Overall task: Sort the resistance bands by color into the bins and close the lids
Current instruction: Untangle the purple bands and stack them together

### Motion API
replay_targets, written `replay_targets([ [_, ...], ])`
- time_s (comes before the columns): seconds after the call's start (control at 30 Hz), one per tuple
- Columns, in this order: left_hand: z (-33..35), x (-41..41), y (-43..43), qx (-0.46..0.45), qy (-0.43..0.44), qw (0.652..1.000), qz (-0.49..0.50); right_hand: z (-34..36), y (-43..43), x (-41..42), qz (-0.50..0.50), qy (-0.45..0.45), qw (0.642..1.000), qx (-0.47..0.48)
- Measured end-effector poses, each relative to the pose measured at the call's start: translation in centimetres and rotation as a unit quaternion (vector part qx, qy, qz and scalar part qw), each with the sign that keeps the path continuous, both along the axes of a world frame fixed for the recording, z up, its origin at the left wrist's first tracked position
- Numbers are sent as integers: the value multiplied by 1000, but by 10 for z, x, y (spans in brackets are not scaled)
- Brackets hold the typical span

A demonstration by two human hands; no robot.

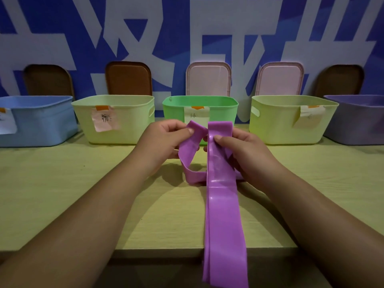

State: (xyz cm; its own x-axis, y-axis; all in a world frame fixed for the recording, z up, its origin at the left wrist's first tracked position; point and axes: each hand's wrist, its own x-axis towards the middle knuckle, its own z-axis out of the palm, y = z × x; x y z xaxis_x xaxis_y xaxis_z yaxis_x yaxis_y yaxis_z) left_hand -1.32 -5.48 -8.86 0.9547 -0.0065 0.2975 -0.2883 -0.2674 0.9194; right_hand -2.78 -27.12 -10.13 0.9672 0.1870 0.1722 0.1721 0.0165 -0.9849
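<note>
Both arms are bare: the left forearm [93, 204] and the right forearm [311, 204] show as uncovered skin from the lower edge of the view up to the wrists, smooth and fairly slender. The left hand [164, 142] and the right hand [243, 150] are bare too. The nails are short and plain, as the left thumbnail [190, 131] and the right thumbnail [217, 138] show.

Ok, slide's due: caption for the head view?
Left hand and right hand hold a purple band before five open bins.
</note>
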Motion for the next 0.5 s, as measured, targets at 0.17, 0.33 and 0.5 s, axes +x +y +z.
replay_targets([
  [0.17,1,0,-1,-33,14,999,-27,1,0,3,11,8,1000,19],
  [0.33,1,-2,-2,-39,20,998,-50,-1,-1,6,20,34,999,32],
  [0.5,1,-3,-1,-31,28,998,-56,1,0,4,59,51,995,65],
])
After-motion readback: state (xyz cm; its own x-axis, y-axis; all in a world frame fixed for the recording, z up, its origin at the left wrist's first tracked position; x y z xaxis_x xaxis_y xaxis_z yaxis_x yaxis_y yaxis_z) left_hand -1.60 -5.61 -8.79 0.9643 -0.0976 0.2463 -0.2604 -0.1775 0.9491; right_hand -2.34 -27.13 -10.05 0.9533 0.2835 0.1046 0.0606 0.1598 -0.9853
